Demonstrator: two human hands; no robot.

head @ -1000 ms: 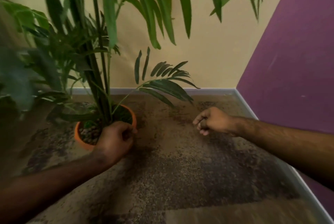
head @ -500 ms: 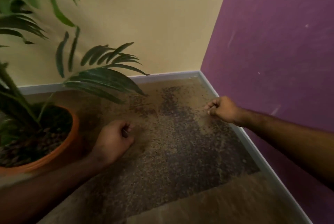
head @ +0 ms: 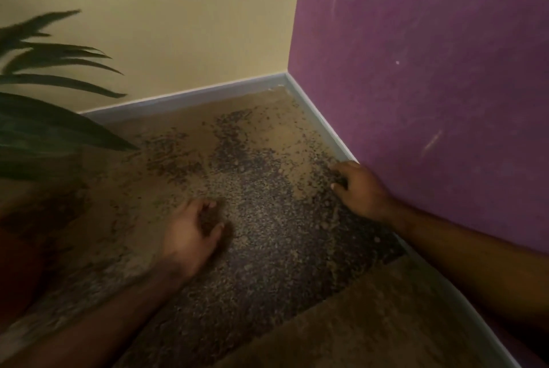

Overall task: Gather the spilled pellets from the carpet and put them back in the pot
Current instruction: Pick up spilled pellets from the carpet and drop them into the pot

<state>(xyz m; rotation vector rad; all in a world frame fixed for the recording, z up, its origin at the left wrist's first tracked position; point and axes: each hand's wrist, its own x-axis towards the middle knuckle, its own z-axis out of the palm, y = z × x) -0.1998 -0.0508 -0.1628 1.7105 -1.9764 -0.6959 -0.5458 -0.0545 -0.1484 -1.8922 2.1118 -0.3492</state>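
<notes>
Small brown pellets [head: 279, 170] lie scattered over the mottled brown and purple carpet [head: 267, 263], thickest toward the corner. My left hand [head: 190, 234] rests on the carpet in the middle, cupped, with thumb and fingers apart around a dark patch. My right hand [head: 361, 187] presses on the carpet beside the grey skirting board [head: 320, 125], fingers curled down over some pellets; whether it grips any is unclear. The pot is out of view to the left, and only the plant's leaves [head: 53, 126] show.
A cream wall [head: 178, 25] and a purple wall [head: 430, 70] meet in the corner ahead. A plain brown strip of carpet [head: 356, 326] runs across the near right. The left edge is dark and blurred.
My view has swung right, so the orange pot has left the frame. My left hand moved from the pot rim to the carpet and opened. My right hand reached to the skirting board.
</notes>
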